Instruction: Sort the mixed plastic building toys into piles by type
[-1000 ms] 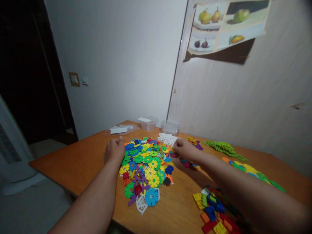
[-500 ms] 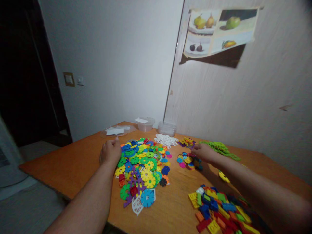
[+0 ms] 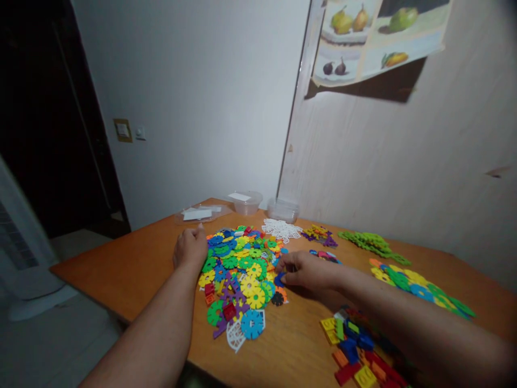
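Observation:
A mixed pile of plastic pieces (image 3: pixel 242 264) lies on the table, mostly slotted flower discs in yellow, green and blue, with purple pieces, red bricks and white lattice pieces among them. My left hand (image 3: pixel 189 248) rests curled against the pile's left edge; its fingertips are hidden, so anything inside cannot be made out. At the opposite edge my right hand (image 3: pixel 301 269) pinches a small dark blue flower disc (image 3: pixel 279 279) between thumb and fingers. Just below that disc lies a black flower disc (image 3: pixel 278 298). Small discs (image 3: pixel 325 256) show partly behind my right hand.
Sorted groups surround the pile: white lattice pieces (image 3: pixel 281 229), yellow and purple pieces (image 3: pixel 319 235), green pieces (image 3: pixel 369 245), large flower discs (image 3: pixel 420 285) and building bricks (image 3: pixel 359 345). Clear plastic containers (image 3: pixel 247 202) stand at the back of the wooden table (image 3: pixel 121 269), near the wall.
My right hand has moved left and nearer, from the small-disc group to the mixed pile's right edge, and now pinches a dark blue disc. My left hand stays beside the pile. The view shifts slightly.

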A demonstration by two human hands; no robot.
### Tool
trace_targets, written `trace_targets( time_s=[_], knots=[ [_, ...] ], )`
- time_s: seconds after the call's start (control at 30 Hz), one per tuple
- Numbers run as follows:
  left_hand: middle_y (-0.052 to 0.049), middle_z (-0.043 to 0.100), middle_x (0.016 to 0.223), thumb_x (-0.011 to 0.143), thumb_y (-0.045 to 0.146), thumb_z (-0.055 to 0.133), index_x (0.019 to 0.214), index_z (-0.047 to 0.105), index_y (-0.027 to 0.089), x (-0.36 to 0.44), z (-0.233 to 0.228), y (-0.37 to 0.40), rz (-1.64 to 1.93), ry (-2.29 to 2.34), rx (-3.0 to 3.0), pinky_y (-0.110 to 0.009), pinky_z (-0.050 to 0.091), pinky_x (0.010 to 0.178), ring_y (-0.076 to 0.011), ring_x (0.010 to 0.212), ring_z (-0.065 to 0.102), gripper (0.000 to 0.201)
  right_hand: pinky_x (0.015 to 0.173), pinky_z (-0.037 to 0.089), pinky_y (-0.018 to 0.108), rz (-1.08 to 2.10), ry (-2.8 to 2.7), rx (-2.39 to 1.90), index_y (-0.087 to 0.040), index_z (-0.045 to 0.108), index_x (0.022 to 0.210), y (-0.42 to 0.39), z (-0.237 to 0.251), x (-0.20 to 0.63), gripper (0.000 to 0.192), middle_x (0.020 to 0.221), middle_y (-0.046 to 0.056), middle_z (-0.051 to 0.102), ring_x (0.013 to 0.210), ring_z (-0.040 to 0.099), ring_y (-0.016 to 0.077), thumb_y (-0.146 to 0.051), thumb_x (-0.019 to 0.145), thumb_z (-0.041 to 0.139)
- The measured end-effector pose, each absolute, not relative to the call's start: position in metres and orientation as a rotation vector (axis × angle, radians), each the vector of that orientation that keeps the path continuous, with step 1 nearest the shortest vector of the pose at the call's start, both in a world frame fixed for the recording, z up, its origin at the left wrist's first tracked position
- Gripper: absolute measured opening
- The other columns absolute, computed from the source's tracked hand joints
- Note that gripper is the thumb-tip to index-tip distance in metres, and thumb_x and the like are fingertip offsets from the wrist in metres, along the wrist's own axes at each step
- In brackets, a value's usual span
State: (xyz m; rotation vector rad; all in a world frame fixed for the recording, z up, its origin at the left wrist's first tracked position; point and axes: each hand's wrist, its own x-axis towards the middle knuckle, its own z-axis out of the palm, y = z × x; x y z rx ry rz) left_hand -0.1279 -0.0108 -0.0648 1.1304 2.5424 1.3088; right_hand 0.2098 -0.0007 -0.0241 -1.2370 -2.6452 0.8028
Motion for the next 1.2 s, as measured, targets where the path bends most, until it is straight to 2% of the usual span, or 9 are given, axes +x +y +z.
trace_targets(
  time_s=[0.13, 0.37, 0.5, 0.7, 0.9, 1.0, 1.1, 1.2],
  knots=[
    [-0.02, 0.072, 0.117, 0.099, 0.058, 0.033, 0.101, 0.069, 0.021, -0.128, -0.067, -0.009, 1.314, 2.549, 1.124, -0.047, 0.05, 0.089, -0.0374, 0.113, 0.065, 0.052, 0.061, 0.037, 0.022, 0.84, -2.687, -1.208, -0.019, 0.068, 0.093, -0.001, -0.022, 0.205, 0.017, 0.082, -0.002, 0.061, 0.071, 0.051, 0.0115, -0.029, 0.08, 0.07],
    [-0.02, 0.073, 0.112, 0.099, 0.057, 0.034, 0.103, 0.069, 0.02, -0.129, -0.069, -0.008, 1.331, 2.55, 1.162, -0.044, 0.05, 0.086, -0.036, 0.108, 0.067, 0.051, 0.057, 0.036, 0.021, 1.036, -2.63, -1.175, -0.017, 0.061, 0.079, 0.006, -0.03, 0.207, 0.005, 0.07, -0.004, 0.056, 0.063, 0.047, 0.0089, -0.022, 0.079, 0.063],
    [-0.019, 0.073, 0.111, 0.099, 0.058, 0.034, 0.101, 0.07, 0.021, -0.13, -0.068, -0.008, 1.324, 2.545, 1.153, -0.044, 0.05, 0.086, -0.0358, 0.109, 0.067, 0.052, 0.056, 0.035, 0.021, 1.096, -2.6, -1.182, -0.017, 0.06, 0.079, 0.005, -0.027, 0.212, 0.009, 0.07, -0.004, 0.056, 0.063, 0.047, 0.0086, -0.025, 0.079, 0.063],
    [-0.019, 0.073, 0.112, 0.099, 0.057, 0.034, 0.099, 0.071, 0.022, -0.13, -0.068, -0.008, 1.31, 2.554, 1.153, -0.044, 0.05, 0.087, -0.0358, 0.109, 0.067, 0.051, 0.055, 0.034, 0.02, 1.089, -2.662, -1.206, -0.02, 0.062, 0.094, -0.002, -0.027, 0.217, 0.025, 0.076, -0.005, 0.057, 0.065, 0.049, 0.0092, -0.027, 0.073, 0.073],
    [-0.02, 0.072, 0.116, 0.098, 0.059, 0.033, 0.102, 0.07, 0.021, -0.129, -0.068, -0.009, 1.314, 2.553, 1.143, -0.046, 0.05, 0.089, -0.0365, 0.111, 0.066, 0.053, 0.057, 0.034, 0.021, 0.873, -2.705, -1.162, -0.019, 0.064, 0.087, -0.006, -0.031, 0.212, 0.016, 0.076, -0.004, 0.059, 0.068, 0.049, 0.0097, -0.024, 0.074, 0.07],
    [-0.019, 0.072, 0.118, 0.098, 0.058, 0.034, 0.103, 0.07, 0.021, -0.129, -0.067, -0.009, 1.317, 2.548, 1.142, -0.046, 0.05, 0.09, -0.0365, 0.113, 0.066, 0.052, 0.059, 0.036, 0.022, 0.881, -2.641, -1.131, -0.018, 0.065, 0.081, -0.006, -0.029, 0.212, 0.011, 0.075, -0.003, 0.062, 0.067, 0.05, 0.01, -0.028, 0.079, 0.066],
    [-0.019, 0.073, 0.117, 0.098, 0.056, 0.034, 0.101, 0.07, 0.021, -0.129, -0.067, -0.009, 1.325, 2.546, 1.155, -0.046, 0.05, 0.091, -0.0364, 0.114, 0.065, 0.05, 0.057, 0.037, 0.022, 1.014, -2.445, -1.193, -0.018, 0.063, 0.08, -0.002, -0.019, 0.221, 0.018, 0.068, -0.002, 0.06, 0.061, 0.049, 0.0098, -0.035, 0.084, 0.061],
    [-0.02, 0.073, 0.115, 0.098, 0.055, 0.035, 0.099, 0.071, 0.021, -0.129, -0.067, -0.009, 1.338, 2.542, 1.163, -0.046, 0.05, 0.091, -0.037, 0.113, 0.065, 0.05, 0.053, 0.035, 0.023, 1.006, -2.186, -1.362, -0.018, 0.061, 0.081, 0.012, -0.007, 0.24, 0.024, 0.065, -0.002, 0.057, 0.057, 0.047, 0.0099, -0.042, 0.08, 0.066]
  ],
)
